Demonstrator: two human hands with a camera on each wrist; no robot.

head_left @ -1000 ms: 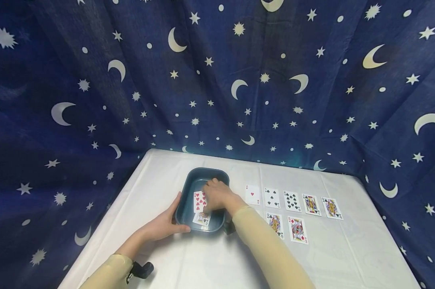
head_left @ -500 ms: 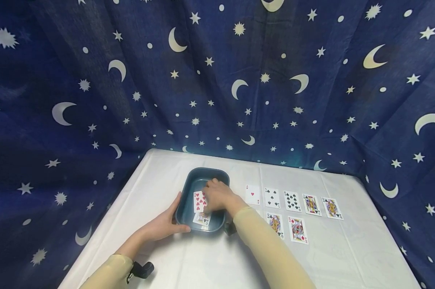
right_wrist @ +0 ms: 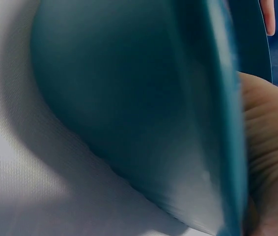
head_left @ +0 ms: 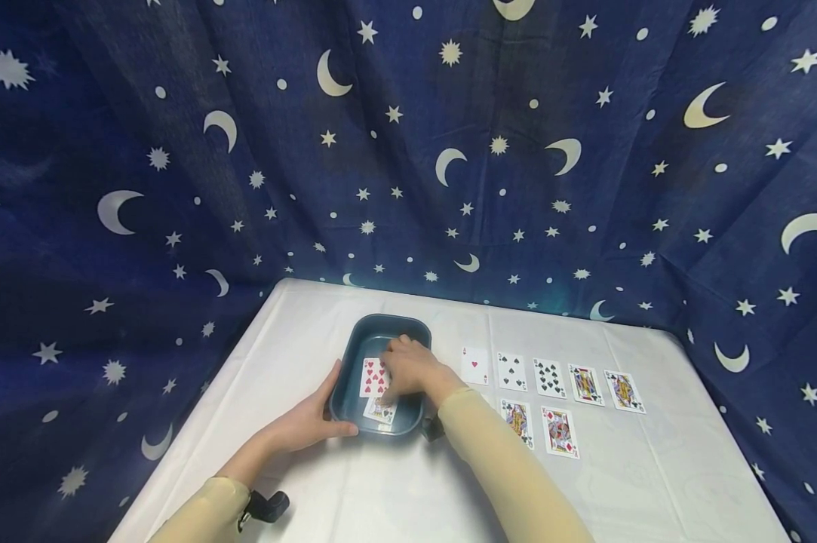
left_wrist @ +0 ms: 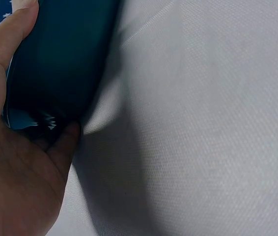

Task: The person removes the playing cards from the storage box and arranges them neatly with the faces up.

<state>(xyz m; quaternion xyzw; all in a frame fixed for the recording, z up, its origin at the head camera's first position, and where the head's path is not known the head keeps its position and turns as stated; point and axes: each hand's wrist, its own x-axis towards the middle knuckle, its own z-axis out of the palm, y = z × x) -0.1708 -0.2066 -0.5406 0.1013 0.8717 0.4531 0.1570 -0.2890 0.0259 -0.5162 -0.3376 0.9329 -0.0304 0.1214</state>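
A dark teal plastic tray [head_left: 374, 343] stands on the white tablecloth, with playing cards in it. My left hand [head_left: 313, 420] grips its near left corner, thumb by the front edge and fingers along the left side. In the left wrist view that hand wraps the tray wall [left_wrist: 65, 54]. My right hand [head_left: 411, 369] reaches over the right rim, fingers bent down at a hearts card [head_left: 373, 378], whose right edge it covers. Beneath that card a face card [head_left: 379, 412] shows its lower part. My right fingertips are hidden; the right wrist view shows mostly the tray's outer wall [right_wrist: 119, 88].
Right of the tray lies a row of face-up cards, from an ace of hearts [head_left: 474, 366] to a face card [head_left: 624, 392]. Below are a queen [head_left: 517, 424] and a red face card [head_left: 560, 433]. A dark blue star-and-moon curtain [head_left: 408, 188] hangs behind the table.
The hearts card in the tray has shifted slightly left and straightened under my right fingers. My left hand and the tray have stayed in place.
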